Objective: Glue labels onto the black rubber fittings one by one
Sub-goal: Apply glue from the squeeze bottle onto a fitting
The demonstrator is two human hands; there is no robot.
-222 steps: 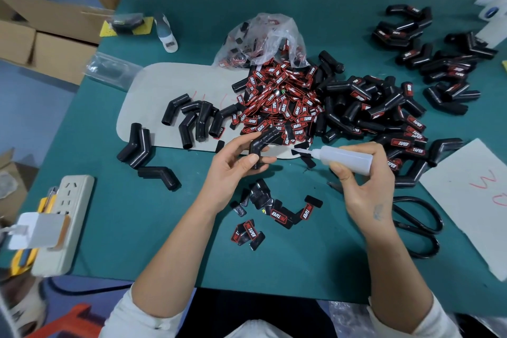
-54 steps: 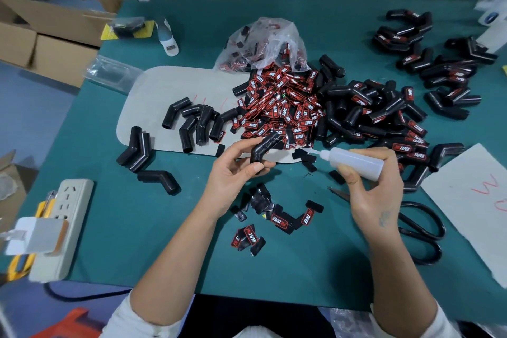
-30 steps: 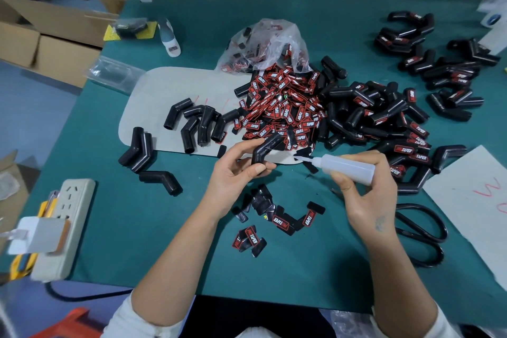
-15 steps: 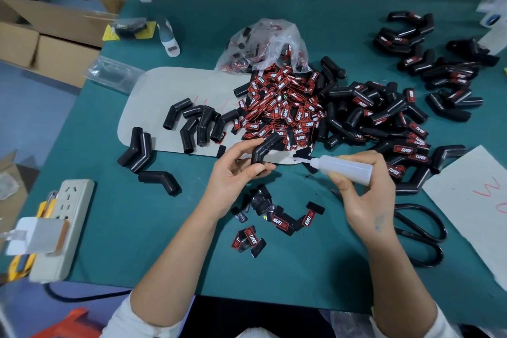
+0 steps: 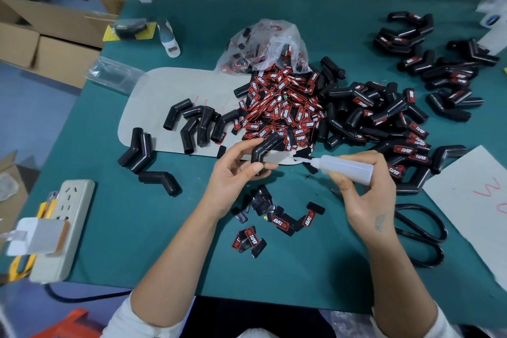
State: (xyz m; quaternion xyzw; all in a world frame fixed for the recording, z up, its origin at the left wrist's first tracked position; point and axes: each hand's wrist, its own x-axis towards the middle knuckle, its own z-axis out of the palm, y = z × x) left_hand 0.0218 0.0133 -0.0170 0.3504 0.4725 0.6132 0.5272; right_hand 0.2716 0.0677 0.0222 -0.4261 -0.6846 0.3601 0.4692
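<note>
Left hand (image 5: 233,173) grips a bent black fitting (image 5: 267,148) just in front of the label pile (image 5: 282,112); right hand (image 5: 365,195) is wrapped round the glue bottle (image 5: 347,166). Versus half a second ago, the nozzle sits slightly farther right of the fitting, not touching it. Judgement: gluing is paused or done here; a label goes on next.

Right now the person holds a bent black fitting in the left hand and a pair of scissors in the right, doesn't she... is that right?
Not quite. The left hand does hold the bent black fitting, but the right hand grips a white glue bottle, as the head view shows. The scissors lie untouched on the table beside that hand.
</note>
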